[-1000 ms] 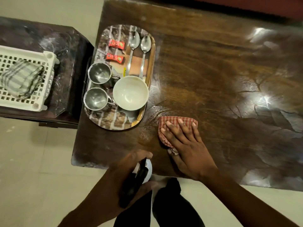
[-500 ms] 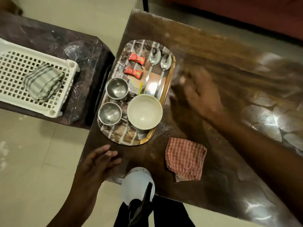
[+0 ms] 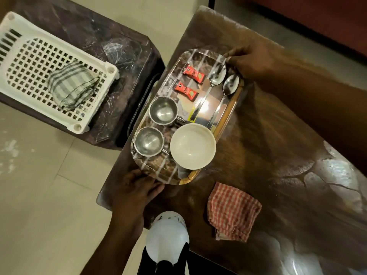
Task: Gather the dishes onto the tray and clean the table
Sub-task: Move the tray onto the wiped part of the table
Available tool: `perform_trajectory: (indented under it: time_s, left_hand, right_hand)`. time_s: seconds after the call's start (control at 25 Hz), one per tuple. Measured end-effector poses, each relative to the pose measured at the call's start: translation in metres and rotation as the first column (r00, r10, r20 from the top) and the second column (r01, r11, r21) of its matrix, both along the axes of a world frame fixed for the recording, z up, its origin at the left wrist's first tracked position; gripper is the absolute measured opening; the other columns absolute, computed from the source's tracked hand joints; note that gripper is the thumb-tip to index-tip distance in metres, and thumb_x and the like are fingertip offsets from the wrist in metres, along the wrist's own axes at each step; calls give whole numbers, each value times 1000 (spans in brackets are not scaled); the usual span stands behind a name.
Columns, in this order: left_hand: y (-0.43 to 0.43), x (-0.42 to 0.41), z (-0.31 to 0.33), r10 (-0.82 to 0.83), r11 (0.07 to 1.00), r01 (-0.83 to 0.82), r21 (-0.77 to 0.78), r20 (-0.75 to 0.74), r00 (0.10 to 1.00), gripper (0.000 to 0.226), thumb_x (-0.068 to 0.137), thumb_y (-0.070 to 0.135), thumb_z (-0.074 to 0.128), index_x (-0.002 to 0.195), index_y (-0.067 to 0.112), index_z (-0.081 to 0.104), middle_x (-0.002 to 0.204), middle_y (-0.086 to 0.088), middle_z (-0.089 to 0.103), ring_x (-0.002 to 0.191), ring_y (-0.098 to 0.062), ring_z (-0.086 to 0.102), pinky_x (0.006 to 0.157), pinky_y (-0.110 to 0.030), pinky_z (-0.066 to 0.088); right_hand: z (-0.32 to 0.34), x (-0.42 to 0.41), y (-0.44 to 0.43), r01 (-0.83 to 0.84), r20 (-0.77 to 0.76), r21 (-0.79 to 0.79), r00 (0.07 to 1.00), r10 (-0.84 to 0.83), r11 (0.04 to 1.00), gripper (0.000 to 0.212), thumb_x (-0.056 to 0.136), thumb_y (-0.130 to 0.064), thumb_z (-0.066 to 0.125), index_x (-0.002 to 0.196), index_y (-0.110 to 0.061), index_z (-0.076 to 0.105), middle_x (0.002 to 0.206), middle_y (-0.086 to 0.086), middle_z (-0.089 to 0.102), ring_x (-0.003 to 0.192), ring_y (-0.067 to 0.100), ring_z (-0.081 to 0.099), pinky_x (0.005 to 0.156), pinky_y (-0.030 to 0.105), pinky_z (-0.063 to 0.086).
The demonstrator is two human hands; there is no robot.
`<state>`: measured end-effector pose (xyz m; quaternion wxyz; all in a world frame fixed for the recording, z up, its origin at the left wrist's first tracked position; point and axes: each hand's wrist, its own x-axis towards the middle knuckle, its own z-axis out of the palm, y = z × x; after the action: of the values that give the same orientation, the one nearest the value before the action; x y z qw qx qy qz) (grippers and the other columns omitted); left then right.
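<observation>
The tray [image 3: 228, 114] sits at the left end of the dark surface [image 3: 278, 155], loaded with a white bowl [image 3: 193, 146], two steel cups [image 3: 156, 124], two spoons [image 3: 218, 88] and two red packets [image 3: 189, 82]. The left hand [image 3: 133, 193] curls its fingers [image 3: 151, 183] against the near rim, the right hand [image 3: 252, 62] grips the far rim. The checked cloth [image 3: 233, 211] and white spray bottle [image 3: 167, 237] rest near the front edge.

I can read very little here. The two red sachets [image 3: 193, 73] on the tray [image 3: 228, 114] each carry a white script word that begins "Cla", and the rest is too small for me to make out.
</observation>
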<state>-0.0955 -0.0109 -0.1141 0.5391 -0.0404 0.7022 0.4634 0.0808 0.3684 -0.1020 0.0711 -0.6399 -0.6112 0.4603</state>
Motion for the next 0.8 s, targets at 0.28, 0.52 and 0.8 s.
perform_trajectory:
  time_s: [0.28,0.52,0.8]
  left_hand:
    - [6,-10,13,46,999,-43,-27,121,992,45,108,-11,41,115,10,80,103,-9,84,97,-19,82,88,-34,63]
    - [19,-29,82,-83,991,95,97,-126,989,23,93,-3,73,115,4,73,100,-16,84,81,-23,83,71,-29,67]
    - [25,-60,214,-280,920,327,215,-220,934,27,97,-1,69,121,9,75,98,-8,84,81,-16,79,78,-31,68]
  right_hand:
    - [16,11,-7,118,-99,-17,988,-119,993,12,105,-6,65,111,-9,75,87,3,71,64,5,65,63,20,58]
    - [95,58,-32,238,-137,12,962,-234,971,13,103,-4,67,110,-4,78,89,6,75,59,2,70,62,18,59]
    - [235,147,-149,506,-243,-35,832,-499,862,16,105,-7,66,115,0,76,107,20,79,89,25,74,94,48,63]
